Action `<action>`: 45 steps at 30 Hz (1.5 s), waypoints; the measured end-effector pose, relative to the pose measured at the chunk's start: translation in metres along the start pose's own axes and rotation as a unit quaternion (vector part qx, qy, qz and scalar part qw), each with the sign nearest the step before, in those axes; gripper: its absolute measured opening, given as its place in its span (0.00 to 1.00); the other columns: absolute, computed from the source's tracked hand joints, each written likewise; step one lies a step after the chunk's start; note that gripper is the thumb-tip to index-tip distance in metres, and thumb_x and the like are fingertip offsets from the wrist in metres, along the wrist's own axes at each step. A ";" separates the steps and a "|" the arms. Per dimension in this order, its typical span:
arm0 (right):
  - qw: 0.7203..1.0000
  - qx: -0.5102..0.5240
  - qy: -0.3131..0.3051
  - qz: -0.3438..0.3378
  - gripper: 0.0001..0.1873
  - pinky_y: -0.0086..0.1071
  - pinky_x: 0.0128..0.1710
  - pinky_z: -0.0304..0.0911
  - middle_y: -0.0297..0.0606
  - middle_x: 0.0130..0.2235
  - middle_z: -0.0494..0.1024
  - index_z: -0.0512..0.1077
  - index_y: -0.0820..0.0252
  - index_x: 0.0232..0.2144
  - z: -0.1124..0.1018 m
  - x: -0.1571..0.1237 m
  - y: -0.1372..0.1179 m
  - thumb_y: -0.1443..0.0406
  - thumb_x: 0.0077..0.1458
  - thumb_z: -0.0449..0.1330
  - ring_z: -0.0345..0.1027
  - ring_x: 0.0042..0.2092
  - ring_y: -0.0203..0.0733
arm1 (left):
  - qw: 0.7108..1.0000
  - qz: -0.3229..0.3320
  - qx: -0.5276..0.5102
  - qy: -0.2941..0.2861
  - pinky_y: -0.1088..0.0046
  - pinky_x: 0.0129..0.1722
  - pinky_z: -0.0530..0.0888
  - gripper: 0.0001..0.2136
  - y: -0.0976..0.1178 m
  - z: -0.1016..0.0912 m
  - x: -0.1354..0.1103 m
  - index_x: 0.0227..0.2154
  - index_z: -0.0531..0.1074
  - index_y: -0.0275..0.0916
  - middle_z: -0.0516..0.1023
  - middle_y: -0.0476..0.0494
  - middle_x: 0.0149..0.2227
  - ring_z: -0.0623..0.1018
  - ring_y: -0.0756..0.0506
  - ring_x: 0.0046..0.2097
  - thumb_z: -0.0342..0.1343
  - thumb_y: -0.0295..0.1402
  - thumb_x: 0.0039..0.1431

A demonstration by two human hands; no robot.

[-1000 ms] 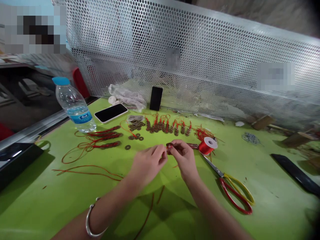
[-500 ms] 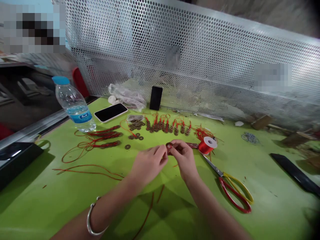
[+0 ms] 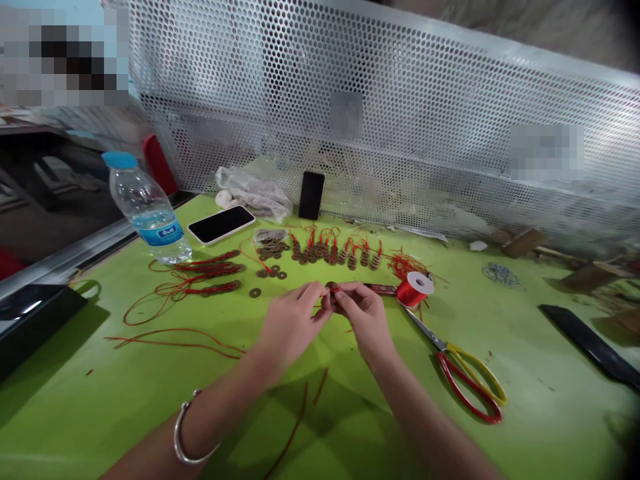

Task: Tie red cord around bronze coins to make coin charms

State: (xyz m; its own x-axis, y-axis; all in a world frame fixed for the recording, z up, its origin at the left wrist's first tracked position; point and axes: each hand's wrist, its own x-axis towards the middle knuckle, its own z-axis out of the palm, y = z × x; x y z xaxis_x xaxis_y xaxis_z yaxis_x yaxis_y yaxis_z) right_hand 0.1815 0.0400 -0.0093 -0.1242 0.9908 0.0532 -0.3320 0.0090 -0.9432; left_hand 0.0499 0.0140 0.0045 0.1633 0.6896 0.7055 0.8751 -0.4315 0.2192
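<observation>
My left hand [image 3: 293, 321] and my right hand [image 3: 366, 317] meet over the middle of the green table [image 3: 165, 400]. Between their pinched fingertips is a dark round coin [image 3: 331, 285] with a bit of red cord across it. Both hands seem to grip it; the fingers hide most of the cord. Behind them stretches a row of strung coins [image 3: 333, 253] with red cord loops. Loose coins [image 3: 273, 272] and a lone coin [image 3: 255, 293] lie to the left. Right of my right hand are a red cord spool [image 3: 413, 291] and scissors [image 3: 450, 353] with red and yellow handles.
A water bottle [image 3: 150, 213], a flat phone [image 3: 223, 225] and bundled coin strings [image 3: 215, 270] lie left. Another phone [image 3: 311, 195] leans by the perforated metal screen [image 3: 410, 107]. Cut cords [image 3: 297, 427] lie in front; a black object [image 3: 585, 343] is far right.
My hands have shifted slightly left, and the coin between them is tilted differently, with red cord now showing across it. The surrounding things have stayed put.
</observation>
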 end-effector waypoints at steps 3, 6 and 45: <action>0.999 0.039 -0.006 0.028 0.12 0.36 0.36 0.71 0.35 0.28 0.79 0.75 0.59 0.27 0.002 0.000 0.000 0.58 0.40 0.68 0.73 0.28 0.38 | 1.000 -0.014 -0.011 -0.002 0.76 0.22 0.65 0.03 -0.002 0.000 0.001 0.27 0.67 0.39 0.78 0.50 0.25 0.75 0.49 0.23 0.51 0.29 0.56; 0.996 0.067 0.001 0.058 0.12 0.35 0.36 0.71 0.35 0.27 0.78 0.75 0.60 0.25 0.001 0.000 0.000 0.58 0.40 0.68 0.72 0.28 0.36 | 0.999 -0.013 -0.030 -0.005 0.76 0.23 0.66 0.02 -0.002 0.000 0.001 0.27 0.67 0.39 0.78 0.49 0.26 0.75 0.50 0.23 0.52 0.27 0.55; 0.983 0.149 -0.014 0.104 0.09 0.21 0.29 0.66 0.30 0.25 0.75 0.74 0.60 0.24 0.000 -0.002 -0.008 0.67 0.36 0.69 0.68 0.27 0.28 | 0.993 0.005 -0.120 0.004 0.78 0.26 0.71 0.03 0.002 0.000 0.000 0.31 0.69 0.38 0.79 0.48 0.27 0.77 0.51 0.26 0.51 0.26 0.56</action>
State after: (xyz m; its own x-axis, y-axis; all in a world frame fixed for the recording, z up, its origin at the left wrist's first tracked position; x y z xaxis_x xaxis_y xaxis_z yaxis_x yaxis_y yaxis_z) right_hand 0.1839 0.0383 -0.0019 -0.2421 0.9630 -0.1182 -0.5559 -0.2376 -0.7966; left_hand 0.0519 0.0127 0.0053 0.1673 0.6810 0.7129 0.7394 -0.5650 0.3662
